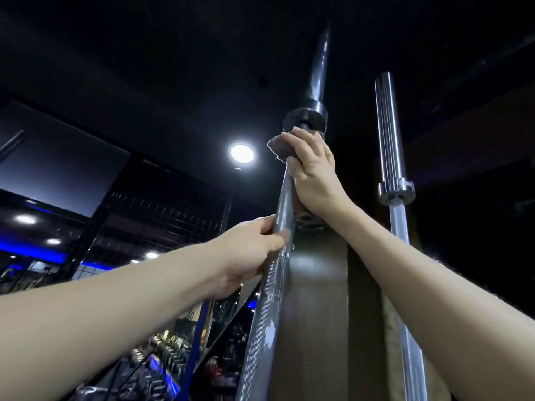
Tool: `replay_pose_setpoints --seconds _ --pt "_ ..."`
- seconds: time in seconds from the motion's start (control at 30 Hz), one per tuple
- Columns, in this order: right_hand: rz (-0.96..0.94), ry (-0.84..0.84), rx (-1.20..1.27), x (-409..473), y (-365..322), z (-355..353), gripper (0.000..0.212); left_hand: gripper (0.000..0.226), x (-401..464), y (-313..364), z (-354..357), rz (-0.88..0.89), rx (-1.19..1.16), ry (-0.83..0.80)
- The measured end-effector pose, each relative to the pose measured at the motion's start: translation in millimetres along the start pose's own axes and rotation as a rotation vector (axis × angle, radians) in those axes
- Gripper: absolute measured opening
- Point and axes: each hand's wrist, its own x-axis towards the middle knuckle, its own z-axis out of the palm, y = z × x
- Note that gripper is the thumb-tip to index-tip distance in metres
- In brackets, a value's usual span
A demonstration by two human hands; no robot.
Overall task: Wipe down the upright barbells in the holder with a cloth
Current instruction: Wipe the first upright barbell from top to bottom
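Centre frame: right hand (311, 169), grip wrapped around cloth (279, 146) on upright barbell (272, 273) below its collar. Left hand (254, 253) grips shaft lower. Second barbell (389, 134) stands right.

No legible text, label, brand or number on either knurled steel barbell, nor on the brown cloth. A pale sign (191, 314) at lower centre of the frame carries a dark mark, possibly a "0", too blurred to confirm. Shelf items at bottom centre too small and dark to read.
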Motion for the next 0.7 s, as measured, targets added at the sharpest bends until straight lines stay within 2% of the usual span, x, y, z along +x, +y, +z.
replay_pose_setpoints --seconds 0.23,0.37,0.53,0.7 --pt "-0.089 -0.129 0.056 -55.1 -22.4 -3.1 0.043 0.042 -15.1 -7.2 -10.0 -0.005 0.007 -0.073" --pt "-0.121 -0.093 -0.135 -30.9 -20.6 -2.3 0.040 0.038 -15.6 -6.8 -9.5 -0.001 -0.040 -0.082" --pt "0.055 -0.043 -0.236 23.0 -12.4 -2.8 0.045 0.040 -10.1 -11.4 -6.6 0.025 -0.003 -0.057" --pt "0.130 -0.007 -0.158 -32.1 -33.6 9.5 0.052 0.034 -11.6 -12.7 -8.3 0.039 -0.031 -0.078"
